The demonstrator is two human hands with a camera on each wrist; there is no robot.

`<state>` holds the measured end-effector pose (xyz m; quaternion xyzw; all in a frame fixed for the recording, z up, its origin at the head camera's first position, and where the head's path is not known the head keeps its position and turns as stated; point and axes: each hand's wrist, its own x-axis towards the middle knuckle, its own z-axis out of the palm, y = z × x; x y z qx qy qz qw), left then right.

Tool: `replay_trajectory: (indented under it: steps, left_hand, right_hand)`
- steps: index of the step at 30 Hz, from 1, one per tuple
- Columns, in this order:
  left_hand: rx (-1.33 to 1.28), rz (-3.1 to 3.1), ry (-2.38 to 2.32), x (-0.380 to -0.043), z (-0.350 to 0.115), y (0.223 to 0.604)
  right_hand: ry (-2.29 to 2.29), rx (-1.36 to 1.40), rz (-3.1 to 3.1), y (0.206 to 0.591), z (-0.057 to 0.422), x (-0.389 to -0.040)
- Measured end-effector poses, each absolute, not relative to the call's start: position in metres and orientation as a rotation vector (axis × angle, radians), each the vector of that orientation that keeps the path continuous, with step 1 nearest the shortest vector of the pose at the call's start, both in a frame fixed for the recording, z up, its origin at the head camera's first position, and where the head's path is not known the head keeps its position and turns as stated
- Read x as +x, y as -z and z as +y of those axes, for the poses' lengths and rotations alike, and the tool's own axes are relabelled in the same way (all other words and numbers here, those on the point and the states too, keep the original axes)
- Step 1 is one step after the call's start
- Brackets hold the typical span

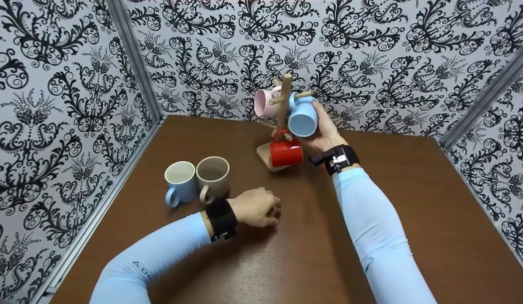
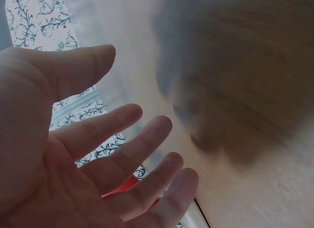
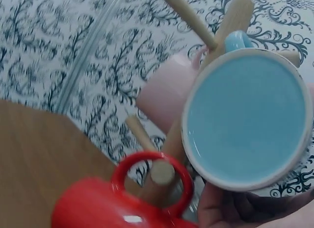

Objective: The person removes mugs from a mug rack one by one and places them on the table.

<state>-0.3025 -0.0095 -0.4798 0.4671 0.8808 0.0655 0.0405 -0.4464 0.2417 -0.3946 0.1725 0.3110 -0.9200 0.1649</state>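
From the head, we see a white-lined blue mug (image 1: 183,190) and a taupe mug (image 1: 218,183) standing side by side on the tabletop (image 1: 451,236), at ten o'clock from the left hand (image 1: 255,207), whose back faces us. Only the left wrist view gives us its palm: the fingers are relaxed, slightly bent and a little apart, the thumb well off to the side. The right wrist view shows us a peg (image 3: 163,172) running through the handle of the red mug (image 1: 287,153), harder to make out from the head.

The light blue mug (image 1: 303,120) lies tipped on its side, glossy, its handle toward the post of the wooden rack (image 1: 286,84). In the right wrist view we see its round base, ringed in white, with the handle at twelve o'clock.

That mug is up at the rack, at about one o'clock from the left hand and well apart from it. The right hand (image 1: 326,128) grips it, the mug sitting at ten o'clock from that hand. We cannot tell whether its handle rests on a peg.
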Motion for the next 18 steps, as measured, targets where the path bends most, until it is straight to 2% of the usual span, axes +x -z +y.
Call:
replay_trajectory:
  steps: [18]
  left_hand:
    - [1.461, 2.677, -0.243, -0.3056, -0.0081, 0.4873]
  right_hand:
    - [2.674, 0.561, 0.705, 0.3844, 0.2313, -0.4486]
